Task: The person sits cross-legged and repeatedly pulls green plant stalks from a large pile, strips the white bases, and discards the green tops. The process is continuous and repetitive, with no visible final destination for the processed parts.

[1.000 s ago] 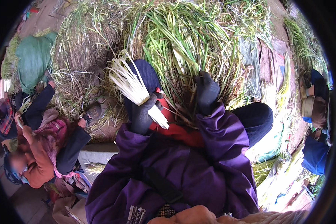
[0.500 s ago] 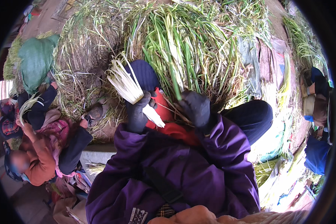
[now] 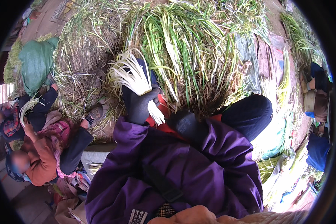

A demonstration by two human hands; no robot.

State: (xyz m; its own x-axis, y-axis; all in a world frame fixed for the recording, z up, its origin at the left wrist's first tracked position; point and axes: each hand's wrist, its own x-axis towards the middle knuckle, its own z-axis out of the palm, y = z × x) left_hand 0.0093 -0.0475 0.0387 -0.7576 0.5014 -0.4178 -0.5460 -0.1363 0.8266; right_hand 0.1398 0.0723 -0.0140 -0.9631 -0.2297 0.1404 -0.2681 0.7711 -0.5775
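My left hand (image 3: 141,108), in a dark glove, is closed round a bunch of pale, whitish stalks (image 3: 136,80). Their thin ends fan out above the fist, and the thicker ends (image 3: 155,113) stick out below it. To the right is my right hand (image 3: 183,122), gloved as well, low in front of my lap and near the stalks' thick ends. It is dark and smeared, so its fingers do not show clearly. Just beyond both hands lies a large heap of long green and white stalks (image 3: 190,56). A red cloth (image 3: 163,106) shows between my legs.
Dry, straw-like stalks (image 3: 84,48) are piled at the far left, near a green sack (image 3: 37,65). A person in a brown top (image 3: 44,160) sits at the left, with another beyond. Plastic sheeting (image 3: 250,59) and pale stalks (image 3: 285,82) lie at the right.
My right hand has drawn back from the heap toward my lap, and the green stalk by it no longer shows there. The bunch in my left hand has tipped more upright.
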